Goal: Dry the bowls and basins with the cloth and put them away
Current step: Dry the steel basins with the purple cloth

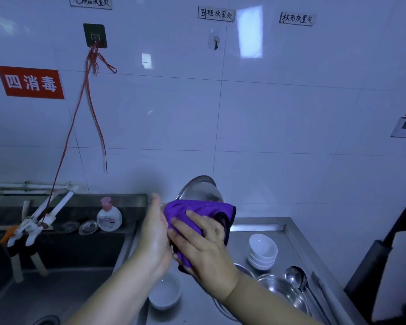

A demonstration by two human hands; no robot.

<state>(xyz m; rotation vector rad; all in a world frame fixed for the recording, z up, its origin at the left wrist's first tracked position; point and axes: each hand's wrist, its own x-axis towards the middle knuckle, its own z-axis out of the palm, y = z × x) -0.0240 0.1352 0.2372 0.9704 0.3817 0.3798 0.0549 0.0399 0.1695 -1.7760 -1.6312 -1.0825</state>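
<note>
A steel basin [201, 190] is held up on edge above the counter, its lower half covered by a purple cloth [197, 211]. My right hand [203, 245] presses the cloth against the basin with spread fingers. My left hand [154, 231] steadies the basin's left rim with straight fingers. Below, a single white bowl [165, 293] sits on the steel counter [258, 225]. A stack of white bowls [263, 250] stands to the right. Another steel basin [279, 289] lies at the front right.
A deep sink [56, 285] fills the left side, with a white tap [49, 212] and a soap bottle [108, 215] behind it. Steel ladles [299, 281] lie at the counter's right edge. A dark object [380, 261] leans at far right. The tiled wall is close behind.
</note>
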